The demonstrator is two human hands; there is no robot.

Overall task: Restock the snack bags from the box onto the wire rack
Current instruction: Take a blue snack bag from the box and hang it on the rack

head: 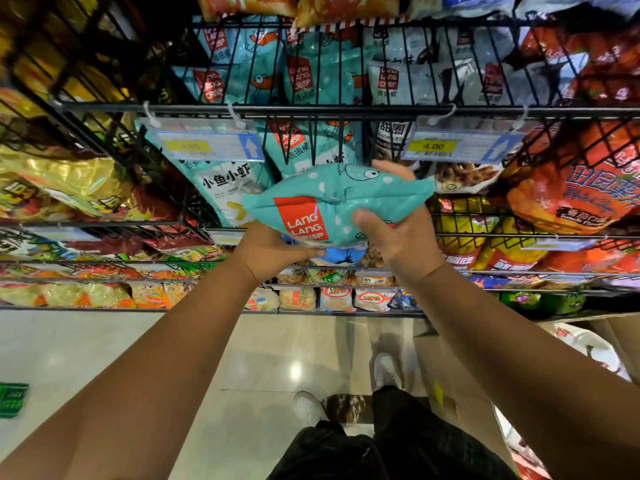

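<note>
Across the upper half of the frame: black wire rack [311,110], baskets crammed with snack bags. In the upper middle basket, teal Lang Lang Crisp bags [304,77]; just right of them, grey-white bags [398,79]; at far right, orange-red bags [571,188]; at far left, gold bags [52,178]. Clipped to the front bar, two price tags [460,145].

At lower right, standing on the floor [104,341]: open cardboard box [446,368], white bags [585,344] showing inside.

At frame centre, just below the front bar: one teal snack bag [332,199], lying crosswise, held clear of the baskets. Right hand [398,237] gripping its right end, thumb on the front, fingers [391,168] behind, showing above the top edge. Left hand [273,252] under the lower left edge, fingers curled beneath, gripping.
</note>
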